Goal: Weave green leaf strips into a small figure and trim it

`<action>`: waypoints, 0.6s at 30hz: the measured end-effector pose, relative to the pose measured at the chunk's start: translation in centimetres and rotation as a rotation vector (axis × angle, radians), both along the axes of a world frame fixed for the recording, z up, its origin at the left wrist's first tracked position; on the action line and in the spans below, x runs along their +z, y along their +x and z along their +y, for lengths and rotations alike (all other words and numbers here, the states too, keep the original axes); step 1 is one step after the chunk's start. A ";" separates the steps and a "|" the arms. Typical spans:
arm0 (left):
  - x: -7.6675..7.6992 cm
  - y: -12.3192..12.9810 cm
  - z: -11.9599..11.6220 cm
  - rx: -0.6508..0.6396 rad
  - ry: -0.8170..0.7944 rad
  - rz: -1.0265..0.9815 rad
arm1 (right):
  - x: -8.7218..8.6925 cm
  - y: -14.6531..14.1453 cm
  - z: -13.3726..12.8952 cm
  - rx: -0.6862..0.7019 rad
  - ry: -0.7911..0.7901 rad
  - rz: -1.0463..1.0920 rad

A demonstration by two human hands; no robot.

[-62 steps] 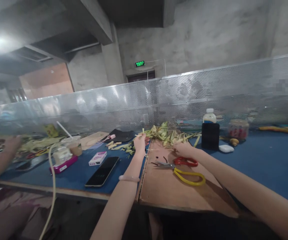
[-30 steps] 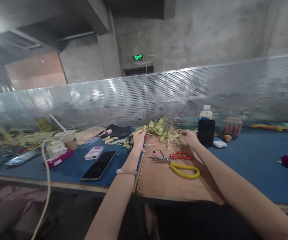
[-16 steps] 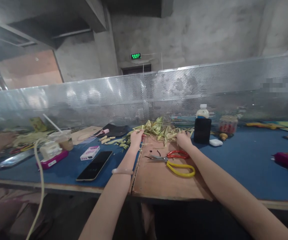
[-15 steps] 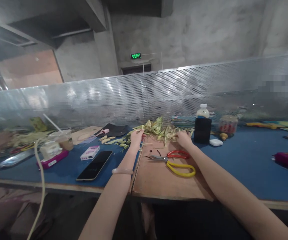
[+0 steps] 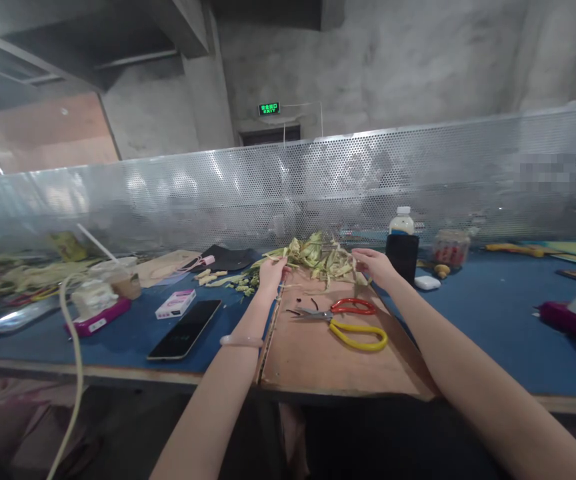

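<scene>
A loose heap of pale green, dried-looking leaves or husks (image 5: 313, 257) lies at the far end of a brown board (image 5: 318, 367). My left hand (image 5: 272, 272) is at the heap's left edge, fingers reaching toward it and partly apart; a bracelet is on that wrist. On the opposite side my right hand (image 5: 375, 265) is held open, its fingers stretched toward the leaves. Between my forearms rest scissors (image 5: 335, 317) with one red and one yellow handle, blades pointing left. Small dark scraps lie near the blades.
On the blue tabletop at left are a phone (image 5: 185, 330), a small box (image 5: 175, 304), a tissue pack (image 5: 98, 317) and a drink cup (image 5: 121, 277). At right stand a black case (image 5: 402, 259), a bottle (image 5: 403, 220) and a jar (image 5: 451, 248). A perforated metal screen (image 5: 193, 200) runs behind.
My right hand has drawn up and slightly away from the heap's right edge, its fingers straighter. My left hand stays at the left edge. The whole view has shifted slightly.
</scene>
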State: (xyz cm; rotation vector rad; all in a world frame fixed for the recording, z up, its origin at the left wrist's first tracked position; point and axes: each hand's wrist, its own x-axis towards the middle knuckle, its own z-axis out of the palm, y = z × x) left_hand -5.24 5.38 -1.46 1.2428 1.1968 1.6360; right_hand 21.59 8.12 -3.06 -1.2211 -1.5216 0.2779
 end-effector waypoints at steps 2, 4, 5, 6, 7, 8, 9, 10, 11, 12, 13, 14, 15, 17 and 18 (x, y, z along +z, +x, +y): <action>0.0 0.1 -0.2 -0.008 -0.002 0.008 | -0.2 -0.2 -0.1 0.001 -0.041 -0.133; 0.1 0.2 -0.3 -0.019 -0.003 0.018 | -0.6 -0.4 -0.1 -0.037 -0.076 -0.292; 0.1 0.2 -0.4 -0.024 -0.003 0.024 | -0.9 -0.4 -0.1 -0.057 -0.091 -0.379; 0.1 0.2 -0.4 -0.029 -0.003 0.031 | -1.1 -0.5 -0.1 -0.073 -0.106 -0.467; 0.1 0.3 -0.4 -0.034 -0.004 0.039 | -1.3 -0.7 -0.2 -0.086 -0.121 -0.553; 0.1 0.3 -0.4 -0.038 -0.005 0.048 | -1.6 -0.9 -0.2 -0.096 -0.135 -0.634; 0.1 0.3 -0.4 -0.042 -0.008 0.057 | -1.7 -1.2 -0.2 -0.108 -0.146 -0.707; 0.1 0.3 -0.4 -0.044 -0.010 0.067 | -1.9 -1.5 -0.2 -0.121 -0.156 -0.774; 0.1 0.4 -0.4 -0.046 -0.012 0.077 | -1.9 -1.8 -0.2 -0.135 -0.162 -0.836; 0.1 0.4 -0.4 -0.048 -0.013 0.088 | -2.0 -2.1 -0.1 -0.148 -0.167 -0.891; 0.0 0.4 -0.4 -0.049 -0.015 0.098 | -2.0 -2.4 0.0 -0.158 -0.170 -0.940; 0.0 0.5 -0.3 -0.050 -0.017 0.109 | -2.0 -2.7 0.2 -0.165 -0.172 -0.981; 0.0 0.5 -0.4 -0.053 -0.019 0.120 | -2.0 -2.8 0.3 -0.170 -0.171 -1.011; 0.0 0.6 -0.4 -0.061 -0.021 0.143 | -2.1 -2.9 0.6 -0.176 -0.162 -1.040; -0.1 0.6 -0.4 -0.068 -0.021 0.153 | -2.1 -2.9 0.7 -0.178 -0.153 -1.039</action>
